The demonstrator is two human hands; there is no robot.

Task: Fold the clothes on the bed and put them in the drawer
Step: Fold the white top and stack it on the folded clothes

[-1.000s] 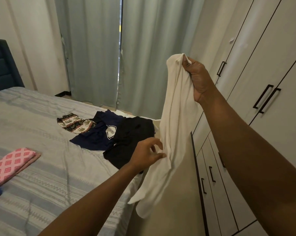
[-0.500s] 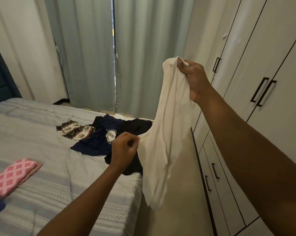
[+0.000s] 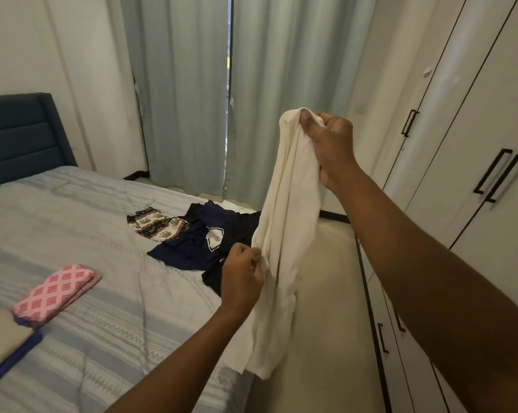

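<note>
The left hand [image 3: 243, 278] is pinching the side edge of the cream garment [image 3: 287, 219] midway down. The garment is hanging lengthwise over the bed's [image 3: 73, 222] right edge, between both hands. Above and farther out, the right hand [image 3: 329, 144] is gripping its bunched top. The wardrobe drawers [image 3: 400, 377] are standing closed just right of it. Beyond, unfolded dark clothes [image 3: 189, 245] are lying on the bed.
</note>
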